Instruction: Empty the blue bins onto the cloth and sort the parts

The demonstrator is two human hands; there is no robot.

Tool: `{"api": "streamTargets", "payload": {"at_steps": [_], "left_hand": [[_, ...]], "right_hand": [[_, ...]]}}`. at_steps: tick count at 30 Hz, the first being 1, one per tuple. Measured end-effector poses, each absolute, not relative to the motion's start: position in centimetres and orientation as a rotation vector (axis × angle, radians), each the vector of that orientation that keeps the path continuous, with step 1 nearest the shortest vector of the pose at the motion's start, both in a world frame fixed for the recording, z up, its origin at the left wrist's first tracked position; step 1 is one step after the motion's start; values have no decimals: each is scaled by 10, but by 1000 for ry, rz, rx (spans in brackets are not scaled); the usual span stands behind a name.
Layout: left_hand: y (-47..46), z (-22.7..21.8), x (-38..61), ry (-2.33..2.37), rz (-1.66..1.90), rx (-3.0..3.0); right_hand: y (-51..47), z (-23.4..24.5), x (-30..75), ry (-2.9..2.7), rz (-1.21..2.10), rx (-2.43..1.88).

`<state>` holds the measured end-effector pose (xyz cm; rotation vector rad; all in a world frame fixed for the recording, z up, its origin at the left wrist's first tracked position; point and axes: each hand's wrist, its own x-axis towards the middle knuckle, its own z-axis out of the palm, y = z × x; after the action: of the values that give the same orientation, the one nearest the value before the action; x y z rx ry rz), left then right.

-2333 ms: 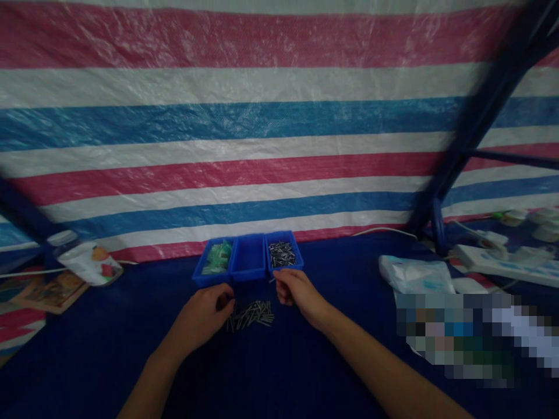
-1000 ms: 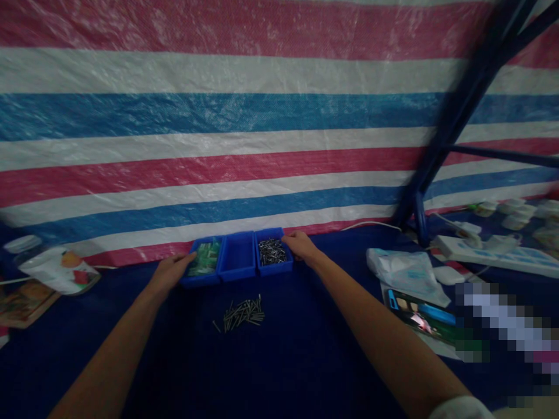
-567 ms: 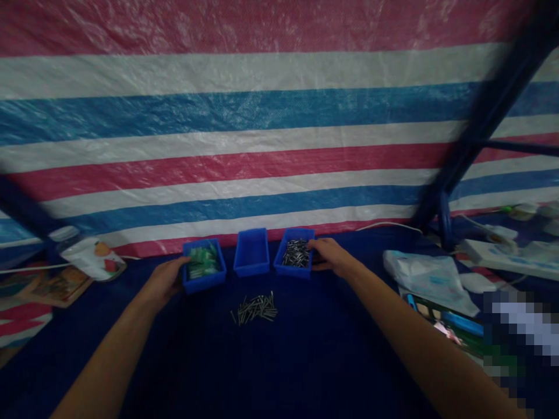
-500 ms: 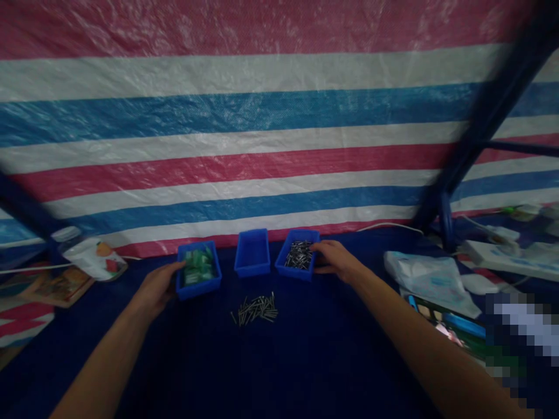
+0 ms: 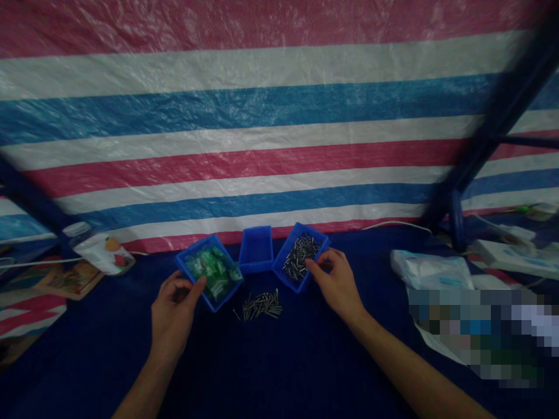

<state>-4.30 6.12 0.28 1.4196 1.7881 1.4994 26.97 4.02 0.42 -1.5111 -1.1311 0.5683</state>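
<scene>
A small heap of loose nails (image 5: 262, 305) lies on the bench (image 5: 262, 372), between the two hands and just in front of the bins, so some nails sit outside any bin. The right bin (image 5: 286, 250), just ahead of the right hand (image 5: 336, 285), holds a much larger mass of nails (image 5: 299, 259), lying mostly lengthwise. The left bin (image 5: 229, 293), under the left hand's fingertips, is full of green packets (image 5: 212, 270); what they contain cannot be told from here. The middle bin (image 5: 255, 250) stands between them, a little farther from the hands. The outer bins sit turned at an angle, corner toward the person.

The left hand (image 5: 172, 308) is half open, with its fingers curled and its thumb reaching up against the near wall of the left bin. The right hand is also half open, its fingers loosely spread and its thumb and forefinger at the near corner of the right bin. Neither hand visibly holds a nail, and whether either one grips its bin's wall cannot be told.

Farther right of the right hand lies a white plastic bag (image 5: 430, 270); beyond the left hand is a printed pouch (image 5: 105, 256).
</scene>
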Motion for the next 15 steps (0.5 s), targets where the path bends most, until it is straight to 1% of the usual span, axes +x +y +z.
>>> {"api": "streamTargets", "payload": {"at_steps": [3,7,15], "left_hand": [[57,0,-41,1806,1561,1528],[49,1,-33,1876,1528,1651],[39,-4,-26,1824,1511,1870]], "right_hand": [[34,5,264,-1188,465,-1490],[27,6,257,-1192,399,-1463],[17,-1,250,-1224,450,-1399]]}}
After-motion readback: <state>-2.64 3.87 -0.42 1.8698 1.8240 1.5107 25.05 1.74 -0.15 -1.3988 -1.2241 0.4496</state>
